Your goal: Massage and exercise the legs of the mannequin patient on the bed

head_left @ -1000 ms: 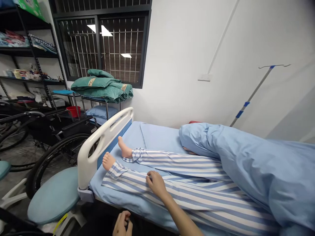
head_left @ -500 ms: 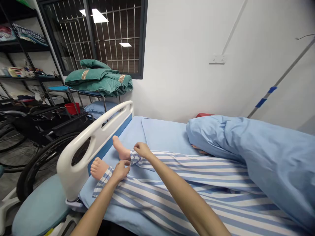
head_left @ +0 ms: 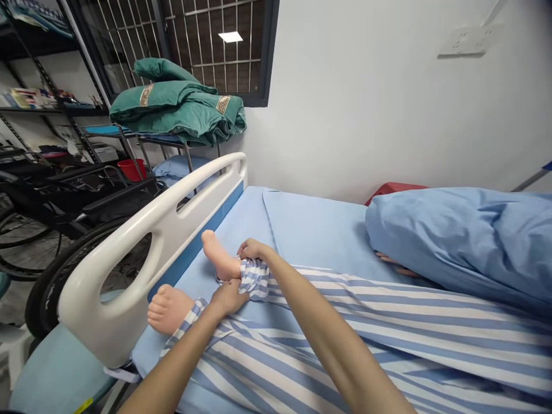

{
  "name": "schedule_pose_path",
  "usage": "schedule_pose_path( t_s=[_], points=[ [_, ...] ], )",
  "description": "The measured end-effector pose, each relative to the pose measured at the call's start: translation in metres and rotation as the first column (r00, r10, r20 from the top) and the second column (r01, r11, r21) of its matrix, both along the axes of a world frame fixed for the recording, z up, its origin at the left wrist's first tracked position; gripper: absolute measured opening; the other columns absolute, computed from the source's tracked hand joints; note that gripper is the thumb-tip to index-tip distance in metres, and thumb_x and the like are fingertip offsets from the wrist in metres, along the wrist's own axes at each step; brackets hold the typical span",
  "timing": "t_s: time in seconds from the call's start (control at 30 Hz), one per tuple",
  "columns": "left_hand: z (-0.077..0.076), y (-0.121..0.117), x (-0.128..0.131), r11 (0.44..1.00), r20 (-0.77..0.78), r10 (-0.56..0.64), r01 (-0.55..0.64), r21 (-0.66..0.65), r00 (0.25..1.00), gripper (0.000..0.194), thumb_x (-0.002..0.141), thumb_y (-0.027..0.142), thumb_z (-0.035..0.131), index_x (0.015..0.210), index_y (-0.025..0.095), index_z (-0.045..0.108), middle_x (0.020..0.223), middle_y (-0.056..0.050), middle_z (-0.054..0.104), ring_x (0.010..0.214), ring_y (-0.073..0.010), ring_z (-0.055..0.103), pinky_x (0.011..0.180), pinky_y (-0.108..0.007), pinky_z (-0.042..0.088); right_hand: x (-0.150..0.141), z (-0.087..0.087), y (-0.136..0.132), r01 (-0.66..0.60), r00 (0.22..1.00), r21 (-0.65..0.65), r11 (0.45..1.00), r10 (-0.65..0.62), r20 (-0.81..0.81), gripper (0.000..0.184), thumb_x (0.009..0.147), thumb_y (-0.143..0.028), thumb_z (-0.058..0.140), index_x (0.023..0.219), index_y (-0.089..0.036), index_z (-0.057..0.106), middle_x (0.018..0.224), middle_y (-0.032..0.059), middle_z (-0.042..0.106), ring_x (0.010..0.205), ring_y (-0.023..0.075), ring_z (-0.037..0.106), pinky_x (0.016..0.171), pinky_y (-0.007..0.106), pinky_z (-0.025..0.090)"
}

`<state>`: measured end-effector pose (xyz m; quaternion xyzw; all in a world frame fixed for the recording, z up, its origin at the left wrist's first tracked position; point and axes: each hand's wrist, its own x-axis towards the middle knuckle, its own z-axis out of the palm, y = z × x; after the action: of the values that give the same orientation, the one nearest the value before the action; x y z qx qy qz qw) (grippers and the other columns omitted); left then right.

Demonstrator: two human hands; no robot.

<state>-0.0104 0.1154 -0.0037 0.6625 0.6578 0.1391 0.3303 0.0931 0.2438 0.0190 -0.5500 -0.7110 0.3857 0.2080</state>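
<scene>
Two bare, smooth-looking feet stick out of blue-and-white striped trousers (head_left: 345, 287) on the bed. The far foot (head_left: 219, 253) points up; the near foot (head_left: 170, 309) lies closer to me. My right hand (head_left: 252, 249) grips the far side of the far trouser cuff (head_left: 255, 276), which is bunched round the ankle. On the near side of that cuff, my left hand (head_left: 230, 296) holds the cloth, its fingertips partly hidden under the ankle. The near cuff (head_left: 194, 316) lies beside my left wrist, wrinkled.
A white footboard (head_left: 172, 218) closes the left end of the bed. Blue bedding (head_left: 452, 241) covers the right side. Beyond the footboard stand a wheelchair (head_left: 81, 218) and a stack of green quilts (head_left: 181, 103). A wall socket (head_left: 470, 41) is at upper right.
The view has moved in closer. Both hands have shifted round the far cuff, one on each side, and the cloth is more bunched, with more of the far ankle showing.
</scene>
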Motion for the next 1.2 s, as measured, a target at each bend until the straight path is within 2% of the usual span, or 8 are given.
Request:
schedule_pose_path(
  t_s=[0.1, 0.23, 0.37, 0.53, 0.67, 1.0, 1.1, 1.2],
  points=[
    [0.026, -0.007, -0.016, 0.998, -0.249, 0.061, -0.055, 0.033, 0.967, 0.036, 0.074, 0.040, 0.048, 0.096, 0.014, 0.060, 0.101, -0.015, 0.063, 0.095, -0.0276, 0.059, 0.076, -0.033, 0.043, -0.006, 0.004, 0.003, 0.004, 0.998, -0.067, 0.998, -0.008, -0.061, 0.018, 0.074, -0.011, 0.054, 0.088, -0.014, 0.066, 0.045, -0.0051, 0.049, 0.040, 0.0058, 0.040, 0.045, 0.019, 0.035],
    [0.069, -0.010, -0.041, 0.987, -0.509, 0.150, -0.095, 0.133, 0.847, 0.037, 0.078, 0.041, 0.039, 0.094, 0.015, 0.060, 0.097, -0.015, 0.064, 0.092, -0.0310, 0.059, 0.075, -0.039, 0.043, -0.025, 0.008, 0.006, 0.075, 0.985, -0.053, 0.996, -0.082, -0.152, 0.033, 0.072, -0.007, 0.046, 0.099, -0.014, 0.064, 0.046, -0.0051, 0.048, 0.039, 0.0052, 0.037, 0.044, 0.018, 0.032],
    [0.097, -0.005, -0.061, 0.983, -0.574, 0.167, -0.091, 0.158, 0.801, 0.039, 0.076, 0.045, 0.041, 0.092, 0.016, 0.060, 0.099, -0.016, 0.063, 0.093, -0.0330, 0.058, 0.075, -0.042, 0.042, -0.038, 0.009, 0.006, 0.091, 0.974, -0.019, 0.996, -0.093, -0.207, 0.032, 0.073, -0.011, 0.046, 0.099, -0.014, 0.064, 0.054, -0.0024, 0.054, 0.045, 0.0064, 0.044, 0.049, 0.018, 0.035],
    [0.097, -0.004, -0.063, 0.988, -0.605, 0.129, -0.048, 0.148, 0.785, 0.038, 0.072, 0.046, 0.047, 0.088, 0.015, 0.061, 0.096, -0.016, 0.064, 0.093, -0.0323, 0.058, 0.076, -0.040, 0.042, -0.040, 0.004, 0.004, 0.046, 0.977, 0.004, 0.999, -0.044, -0.211, 0.027, 0.076, -0.016, 0.046, 0.094, -0.014, 0.066, 0.059, -0.0007, 0.058, 0.051, 0.0081, 0.049, 0.054, 0.019, 0.038],
    [0.090, -0.006, -0.060, 0.993, -0.666, 0.086, -0.012, 0.116, 0.741, 0.041, 0.077, 0.043, 0.038, 0.090, 0.012, 0.062, 0.093, -0.017, 0.064, 0.091, -0.0320, 0.059, 0.076, -0.041, 0.042, -0.041, -0.003, -0.001, -0.010, 0.986, 0.015, 1.000, 0.013, -0.165, 0.020, 0.075, -0.018, 0.049, 0.079, -0.012, 0.067, 0.062, 0.0014, 0.061, 0.057, 0.0101, 0.052, 0.057, 0.020, 0.039],
    [0.097, -0.013, -0.058, 0.989, -0.691, 0.100, 0.005, 0.148, 0.715, 0.037, 0.082, 0.031, 0.031, 0.093, 0.012, 0.060, 0.094, -0.017, 0.064, 0.087, -0.0297, 0.060, 0.073, -0.041, 0.043, -0.029, 0.008, -0.019, -0.118, 0.990, 0.167, 0.979, 0.128, -0.051, 0.034, 0.070, -0.012, 0.050, 0.101, -0.019, 0.063, 0.086, 0.0024, 0.066, 0.074, 0.0133, 0.057, 0.067, 0.022, 0.040],
    [0.102, -0.023, -0.056, 0.962, -0.632, 0.147, 0.040, 0.271, 0.761, 0.032, 0.082, 0.030, 0.034, 0.097, 0.014, 0.057, 0.094, -0.013, 0.063, 0.085, -0.0253, 0.060, 0.073, -0.036, 0.042, -0.025, 0.015, -0.037, -0.007, 0.999, 0.297, 0.955, 0.021, -0.043, 0.036, 0.074, -0.018, 0.050, 0.109, -0.017, 0.057, 0.100, 0.0059, 0.062, 0.086, 0.0151, 0.055, 0.074, 0.024, 0.039],
    [0.098, -0.048, -0.055, 0.868, -0.428, 0.163, 0.076, 0.490, 0.889, 0.027, 0.083, 0.031, 0.033, 0.095, 0.018, 0.054, 0.094, -0.007, 0.061, 0.082, -0.0184, 0.058, 0.075, -0.030, 0.041, -0.019, 0.019, -0.070, 0.056, 0.997, 0.433, 0.899, -0.030, -0.066, 0.025, 0.079, -0.021, 0.046, 0.101, -0.017, 0.058, 0.087, 0.0037, 0.063, 0.078, 0.0136, 0.054, 0.071, 0.023, 0.037]
  ],
)
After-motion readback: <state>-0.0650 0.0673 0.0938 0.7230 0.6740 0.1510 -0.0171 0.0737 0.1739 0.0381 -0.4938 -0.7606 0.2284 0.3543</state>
